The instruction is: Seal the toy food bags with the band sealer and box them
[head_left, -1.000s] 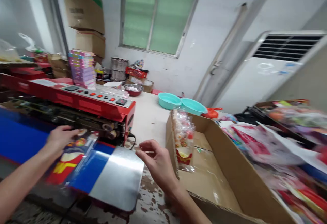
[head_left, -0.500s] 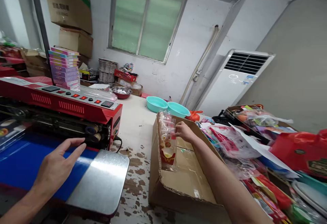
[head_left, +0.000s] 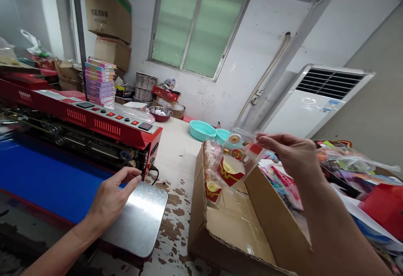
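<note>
My right hand pinches a clear plastic packet by its upper right corner. The packet is tilted above a cardboard box and bears a printed red fries carton and small food pictures. Below it, a row of similar clear packets stands along the box's left side, partly hidden by the held one. My left hand hovers over a metal plate at the end of a blue conveyor belt. Its thumb and forefinger are a little apart, with nothing between them.
A red machine with a switch panel runs along the belt's far side. Turquoise basins and a metal bowl stand behind on the worn white table. Mixed bags and packages are piled to the right of the box.
My right hand has lifted a packet out of the box, up and nearer to me. My left hand has shifted right, from the belt to above the metal plate. The view has turned slightly left.
</note>
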`<state>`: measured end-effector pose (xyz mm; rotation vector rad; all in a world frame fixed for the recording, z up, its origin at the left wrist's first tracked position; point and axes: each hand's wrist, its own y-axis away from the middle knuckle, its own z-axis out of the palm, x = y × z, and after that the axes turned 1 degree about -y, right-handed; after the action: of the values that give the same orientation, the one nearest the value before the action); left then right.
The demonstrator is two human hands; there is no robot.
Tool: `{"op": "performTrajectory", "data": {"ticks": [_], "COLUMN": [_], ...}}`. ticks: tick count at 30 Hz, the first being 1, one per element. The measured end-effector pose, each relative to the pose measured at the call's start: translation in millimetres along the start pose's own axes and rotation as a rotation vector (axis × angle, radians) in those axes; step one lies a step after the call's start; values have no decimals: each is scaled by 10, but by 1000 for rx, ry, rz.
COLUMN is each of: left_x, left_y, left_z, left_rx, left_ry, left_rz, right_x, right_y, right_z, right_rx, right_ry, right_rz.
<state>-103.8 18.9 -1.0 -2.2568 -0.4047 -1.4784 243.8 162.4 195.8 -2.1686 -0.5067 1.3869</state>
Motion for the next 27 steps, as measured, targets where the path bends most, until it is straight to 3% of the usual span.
{"op": "performTrajectory", "data": {"ticks": [2,5,10,16,22,27], "left_x": [90,249,496,350,145,78], "left_y": [-28,-98,-128,-39,13,13], "left_z": [37,57,48,-52,-113,-131], "left_rx": [-28,-154,-392,-381,-270,-337], "left_ry": [87,353,724,827,776,783], "left_rz": [21,54,-1,-159,-247,-303], "right_x": [-197,-317,-161,66,71,107], "right_y": [40,190,607,943,1045,1067], "right_z": [65,348,1116,1792,2093,2137], "right_rx": [25,-98,-408,-563,-640,-666], "right_ry": [-91,-256,-486,-698,-781,-719], "right_rz": [-20,33,233,366,444,422]}}
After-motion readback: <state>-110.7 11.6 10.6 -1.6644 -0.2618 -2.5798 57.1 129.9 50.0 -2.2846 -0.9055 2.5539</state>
